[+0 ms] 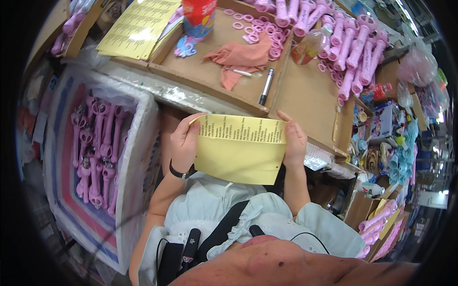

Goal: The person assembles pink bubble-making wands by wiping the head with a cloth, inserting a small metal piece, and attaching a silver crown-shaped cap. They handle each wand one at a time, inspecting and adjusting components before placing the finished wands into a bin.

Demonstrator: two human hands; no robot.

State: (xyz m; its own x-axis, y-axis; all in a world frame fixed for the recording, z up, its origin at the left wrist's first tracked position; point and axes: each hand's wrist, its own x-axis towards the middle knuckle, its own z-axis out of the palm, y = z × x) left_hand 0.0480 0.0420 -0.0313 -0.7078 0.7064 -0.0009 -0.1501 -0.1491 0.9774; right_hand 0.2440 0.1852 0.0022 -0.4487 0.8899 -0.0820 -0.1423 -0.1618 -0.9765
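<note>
A yellow label sheet (238, 162) with rows of small dark print along its upper part stretches between my two hands, in front of my body. My left hand (185, 139) grips its left edge, thumb on the front and fingers behind. At the opposite edge, my right hand (294, 142) holds the sheet the same way. A fold or bend runs across it just under the printed rows. Beyond the sheet, a black-and-white marker pen (266, 86) lies in a cardboard tray (186, 71), near an orange cloth (245, 56).
To my left, a plastic-lined striped bag (126, 190) holds several pink wand-like toys (98, 143). More pink toys (350, 47) lie at the back right, beside pink rings (267, 33). A stack of yellow sheets (138, 28) lies back left, near a red cup (199, 16).
</note>
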